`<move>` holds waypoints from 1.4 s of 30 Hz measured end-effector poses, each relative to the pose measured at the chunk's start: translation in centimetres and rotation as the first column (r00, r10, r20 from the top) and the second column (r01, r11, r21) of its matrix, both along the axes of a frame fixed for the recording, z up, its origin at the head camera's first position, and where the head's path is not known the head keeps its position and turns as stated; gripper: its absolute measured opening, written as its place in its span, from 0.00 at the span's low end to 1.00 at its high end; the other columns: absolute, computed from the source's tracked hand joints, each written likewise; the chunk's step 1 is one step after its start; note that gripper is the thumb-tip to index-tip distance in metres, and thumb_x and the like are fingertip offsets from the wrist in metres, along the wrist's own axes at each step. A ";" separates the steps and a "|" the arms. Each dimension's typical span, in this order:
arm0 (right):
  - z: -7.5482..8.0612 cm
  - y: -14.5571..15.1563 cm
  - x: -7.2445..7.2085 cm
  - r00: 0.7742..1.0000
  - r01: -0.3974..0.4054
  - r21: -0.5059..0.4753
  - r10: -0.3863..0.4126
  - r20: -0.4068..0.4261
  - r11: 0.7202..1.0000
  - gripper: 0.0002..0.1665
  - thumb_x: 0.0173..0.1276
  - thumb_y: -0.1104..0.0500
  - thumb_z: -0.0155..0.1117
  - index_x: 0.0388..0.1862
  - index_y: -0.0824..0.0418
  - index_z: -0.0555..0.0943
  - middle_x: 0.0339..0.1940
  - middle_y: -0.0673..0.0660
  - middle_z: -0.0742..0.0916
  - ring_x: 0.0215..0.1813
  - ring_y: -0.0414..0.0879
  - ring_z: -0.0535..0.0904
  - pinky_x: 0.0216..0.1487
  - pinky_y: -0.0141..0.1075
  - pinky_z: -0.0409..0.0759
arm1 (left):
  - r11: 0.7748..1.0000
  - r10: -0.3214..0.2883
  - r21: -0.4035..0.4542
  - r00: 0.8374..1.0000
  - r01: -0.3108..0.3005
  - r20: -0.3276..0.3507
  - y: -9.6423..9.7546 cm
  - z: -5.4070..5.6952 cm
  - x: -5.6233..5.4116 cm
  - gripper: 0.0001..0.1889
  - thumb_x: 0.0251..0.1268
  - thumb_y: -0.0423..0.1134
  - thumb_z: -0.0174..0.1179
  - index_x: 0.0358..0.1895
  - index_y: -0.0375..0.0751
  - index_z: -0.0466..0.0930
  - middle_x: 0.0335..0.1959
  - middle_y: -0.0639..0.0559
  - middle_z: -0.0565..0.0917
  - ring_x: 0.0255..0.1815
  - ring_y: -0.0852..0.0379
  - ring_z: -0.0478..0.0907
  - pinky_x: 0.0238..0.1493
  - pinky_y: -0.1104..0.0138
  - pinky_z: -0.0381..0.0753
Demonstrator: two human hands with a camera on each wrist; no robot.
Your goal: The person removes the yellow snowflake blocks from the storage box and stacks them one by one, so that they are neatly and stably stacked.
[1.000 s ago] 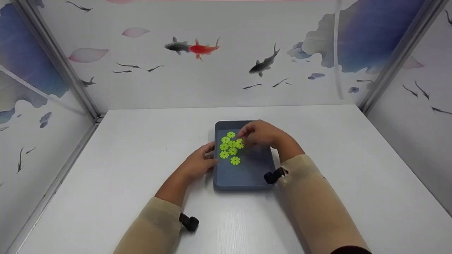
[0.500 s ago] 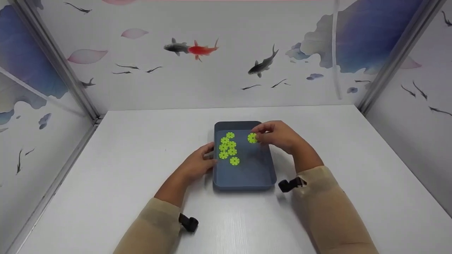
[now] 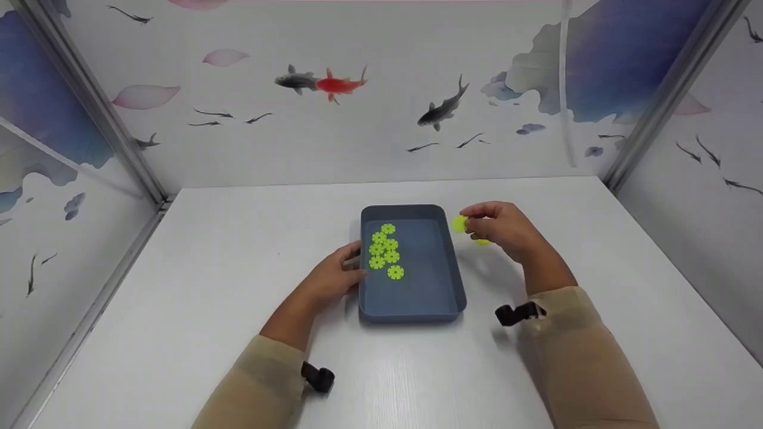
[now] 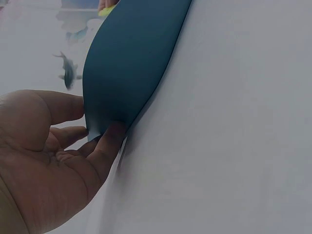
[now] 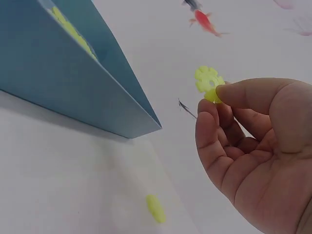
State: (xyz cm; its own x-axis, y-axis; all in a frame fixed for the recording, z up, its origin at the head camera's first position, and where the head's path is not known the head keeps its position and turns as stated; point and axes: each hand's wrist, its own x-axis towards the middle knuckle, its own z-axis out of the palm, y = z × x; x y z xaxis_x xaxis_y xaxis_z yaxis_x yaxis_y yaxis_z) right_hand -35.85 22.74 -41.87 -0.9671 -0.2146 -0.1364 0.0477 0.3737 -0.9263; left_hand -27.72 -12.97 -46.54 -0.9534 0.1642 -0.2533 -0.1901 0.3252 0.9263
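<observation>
Head view: right hand [image 3: 501, 229] pinching a disc [image 3: 459, 224] beside the tray [image 3: 426, 283]

The right hand is grasping one yellow-green disc between thumb and fingertips, holding it clear of the white table [image 3: 381, 375], just outside the tray's right wall and near the far corner. The right wrist view is showing this disc's notched rim and centre hole. Another disc, the loose one [image 5: 155, 208], is lying on the table; in the head view the right hand is mostly hiding it.

Inside the blue-grey tray, seven discs [image 3: 390, 244] are lying toward the left side, most of them bunching close together and one lying apart, a little nearer the person.

The left hand [image 3: 334, 277] is resting its fingers against the tray's left wall from outside, neither clenching nor pinching anything. The left wrist view is showing fingertips touching that wall.

Tan sleeves [image 3: 584, 351] are covering both forearms, a small black device [image 3: 322, 379] jutting from each cuff. Behind the table a pale wall [image 3: 357, 137] is standing, printed fish [image 3: 340, 83] and petals [image 3: 146, 96] decorating it.
</observation>
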 end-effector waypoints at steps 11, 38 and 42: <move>-1.5 2.1 -0.8 0.990 0.132 -0.071 -0.128 0.062 0.989 0.21 0.81 0.56 0.65 0.67 0.63 0.82 0.60 0.55 0.86 0.55 0.44 0.86 0.56 0.29 0.89 | 1.000 -0.002 0.012 1.000 0.002 0.004 0.0 -0.1 0.0 0.37 0.80 0.37 0.60 0.87 0.53 0.58 0.88 0.52 0.62 0.86 0.46 0.65 0.81 0.51 0.75; -4.5 4.6 -1.4 0.948 0.280 0.079 -0.288 0.135 0.957 0.23 0.79 0.53 0.67 0.69 0.56 0.82 0.72 0.59 0.81 0.63 0.49 0.81 0.57 0.26 0.87 | 1.000 -0.003 0.013 1.000 0.003 0.001 0.0 -0.1 0.0 0.37 0.80 0.35 0.59 0.87 0.51 0.57 0.88 0.50 0.62 0.86 0.45 0.65 0.80 0.51 0.75; -4.7 4.7 -1.5 0.944 0.284 0.099 -0.296 0.143 0.954 0.24 0.78 0.52 0.68 0.70 0.55 0.82 0.72 0.59 0.81 0.63 0.48 0.82 0.58 0.27 0.87 | 1.000 -0.004 0.011 1.000 0.004 -0.001 0.0 -0.1 0.0 0.37 0.80 0.35 0.59 0.87 0.51 0.58 0.88 0.50 0.62 0.86 0.45 0.65 0.80 0.51 0.76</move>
State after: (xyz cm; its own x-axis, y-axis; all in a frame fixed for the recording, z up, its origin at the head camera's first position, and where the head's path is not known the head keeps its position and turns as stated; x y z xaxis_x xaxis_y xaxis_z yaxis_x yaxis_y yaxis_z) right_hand -37.30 27.41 -46.54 -0.9517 0.0886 -0.2939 0.3046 0.3912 -0.8684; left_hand -27.69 -12.98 -46.60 -0.9529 0.1711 -0.2506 -0.1877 0.3163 0.9299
